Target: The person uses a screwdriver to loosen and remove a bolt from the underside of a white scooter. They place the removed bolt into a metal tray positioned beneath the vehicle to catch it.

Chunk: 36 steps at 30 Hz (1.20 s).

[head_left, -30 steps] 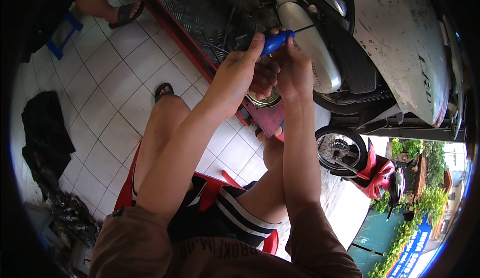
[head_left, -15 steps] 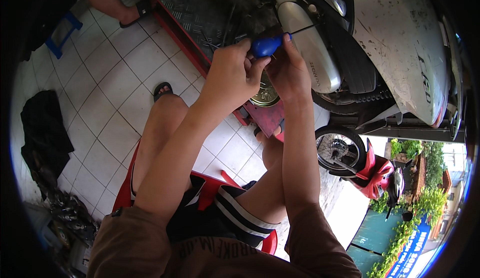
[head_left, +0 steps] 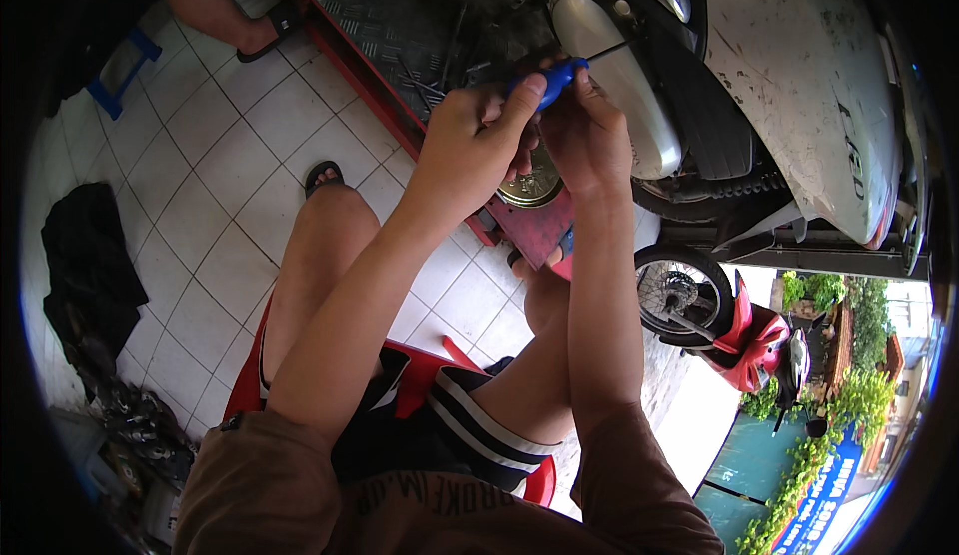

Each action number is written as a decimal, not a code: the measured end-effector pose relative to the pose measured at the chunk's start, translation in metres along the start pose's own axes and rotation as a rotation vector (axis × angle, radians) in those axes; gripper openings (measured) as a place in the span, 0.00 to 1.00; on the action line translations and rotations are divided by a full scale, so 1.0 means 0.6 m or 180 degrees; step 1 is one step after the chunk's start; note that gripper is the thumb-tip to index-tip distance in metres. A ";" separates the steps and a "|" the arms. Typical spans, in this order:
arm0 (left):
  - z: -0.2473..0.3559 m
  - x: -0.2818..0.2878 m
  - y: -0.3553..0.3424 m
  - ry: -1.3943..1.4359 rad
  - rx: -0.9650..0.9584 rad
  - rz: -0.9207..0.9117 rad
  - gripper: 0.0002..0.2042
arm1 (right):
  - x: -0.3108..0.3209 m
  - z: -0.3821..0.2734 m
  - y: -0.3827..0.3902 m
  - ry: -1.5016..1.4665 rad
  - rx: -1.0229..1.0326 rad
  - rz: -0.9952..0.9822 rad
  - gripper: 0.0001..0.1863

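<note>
A screwdriver with a blue handle points its thin dark shaft toward the lower side of a silver motorbike. My left hand is closed round the back of the handle, its thumb lying along the top. At the front of the handle, near the shaft, my right hand grips with thumb and fingers. The shaft passes in front of a pale elongated cover; whether its tip touches anything, I cannot tell. Below my hands, a round gold-coloured tin or dish is partly hidden.
The motorbike stands on a red-edged platform with a dark tread plate, where loose tools lie. Another person's leg and a blue stool are at far left. A black cloth lies on tiles. A red motorbike stands outside.
My left hand has turned on the screwdriver, its thumb now over the handle and covering more of it. My right hand has shifted slightly to the right.
</note>
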<state>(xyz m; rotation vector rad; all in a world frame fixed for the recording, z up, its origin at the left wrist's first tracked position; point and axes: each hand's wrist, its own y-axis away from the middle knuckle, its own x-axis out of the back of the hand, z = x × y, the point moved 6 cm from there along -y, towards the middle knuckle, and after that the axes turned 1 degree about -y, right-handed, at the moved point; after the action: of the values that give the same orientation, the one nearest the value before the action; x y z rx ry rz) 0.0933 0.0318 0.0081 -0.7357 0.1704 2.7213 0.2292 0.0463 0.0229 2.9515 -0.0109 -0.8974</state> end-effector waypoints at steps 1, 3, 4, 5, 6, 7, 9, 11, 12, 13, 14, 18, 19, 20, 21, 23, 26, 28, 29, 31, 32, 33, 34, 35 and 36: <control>0.005 0.003 -0.001 -0.0239 -0.0260 0.0130 0.16 | 0.001 0.001 0.001 0.0021 0.0018 0.0098 0.13; 0.015 0.007 -0.002 -0.0843 -0.0625 0.0241 0.12 | -0.011 0.001 0.007 0.0062 0.0060 0.0319 0.12; 0.018 0.013 -0.002 -0.1211 -0.0739 0.0233 0.10 | -0.001 0.005 0.005 0.0080 -0.0006 0.0336 0.11; 0.021 0.016 -0.001 -0.1578 -0.0855 0.0219 0.08 | 0.009 0.008 0.003 0.0098 -0.0067 0.0354 0.10; 0.035 0.019 0.002 -0.1922 -0.1334 0.0326 0.09 | 0.016 0.011 0.003 0.0117 -0.0128 0.0371 0.10; 0.047 0.020 0.006 -0.2262 -0.1815 0.0434 0.11 | 0.024 0.013 0.003 0.0114 -0.0171 0.0382 0.10; 0.059 0.016 0.013 -0.2581 -0.2215 0.0436 0.15 | 0.020 0.017 0.003 0.0100 -0.0270 0.0392 0.09; 0.058 0.011 0.012 -0.2530 -0.2054 0.0212 0.18 | 0.012 0.014 0.004 0.0049 -0.0100 0.0549 0.10; 0.061 0.009 0.014 -0.2509 -0.2243 0.0283 0.18 | 0.008 0.012 0.005 0.0026 -0.0013 0.0626 0.10; 0.061 0.008 0.016 -0.2485 -0.2433 0.0352 0.19 | 0.006 0.009 0.005 0.0067 0.0036 0.0623 0.10; 0.064 0.005 0.019 -0.2460 -0.2621 0.0423 0.19 | 0.004 0.007 0.004 0.0107 0.0084 0.0618 0.11; 0.026 0.005 -0.002 -0.1119 -0.0960 -0.0052 0.16 | -0.016 -0.006 0.008 0.0418 0.0091 0.0595 0.12; 0.008 0.006 -0.003 -0.0601 -0.0200 -0.0308 0.21 | -0.012 -0.005 0.007 0.0422 0.0025 0.0485 0.13; -0.010 0.001 0.002 -0.0076 0.0552 -0.0558 0.25 | -0.007 -0.005 0.007 0.0430 -0.0038 0.0372 0.13; -0.025 -0.005 0.001 0.0284 0.0704 -0.0667 0.32 | -0.004 -0.003 0.007 0.0437 -0.0100 0.0258 0.13; -0.031 -0.008 0.003 0.1114 0.1129 -0.0770 0.28 | 0.000 -0.001 0.007 0.0501 -0.0026 0.0210 0.14; -0.026 -0.010 0.004 0.1589 0.1268 -0.0471 0.23 | 0.006 0.004 0.006 0.0431 -0.0011 0.0165 0.14; -0.027 -0.006 0.002 0.1500 0.1142 -0.0274 0.20 | 0.007 0.005 0.006 0.0347 -0.0028 0.0113 0.14; -0.030 -0.004 0.000 0.1373 0.1051 -0.0237 0.19 | 0.006 0.005 0.005 0.0299 -0.0041 0.0064 0.14; -0.028 0.000 -0.003 0.1051 0.0804 -0.0158 0.17 | 0.011 0.007 0.003 0.0225 -0.0061 0.0137 0.14; -0.023 0.001 -0.003 0.0852 0.0653 -0.0121 0.15 | 0.016 0.009 0.002 0.0195 -0.0065 0.0262 0.14; -0.018 0.003 -0.003 0.0654 0.0501 -0.0083 0.14 | 0.021 0.011 0.001 0.0166 -0.0069 0.0386 0.13; -0.012 0.005 -0.005 0.0305 0.0201 -0.0063 0.13 | 0.023 0.012 0.002 0.0167 -0.0113 0.0444 0.13; -0.009 0.006 -0.007 -0.0043 -0.0098 -0.0045 0.13 | 0.022 0.013 0.003 0.0169 -0.0155 0.0503 0.12; -0.005 0.006 -0.007 -0.0391 -0.0398 -0.0025 0.12 | 0.021 0.013 0.004 0.0172 -0.0199 0.0560 0.12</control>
<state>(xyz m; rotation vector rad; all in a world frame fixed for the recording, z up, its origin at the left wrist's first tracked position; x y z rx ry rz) 0.0930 0.0365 0.0037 -0.5978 -0.0308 2.7792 0.2354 0.0429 0.0093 2.8607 -0.2321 -0.7797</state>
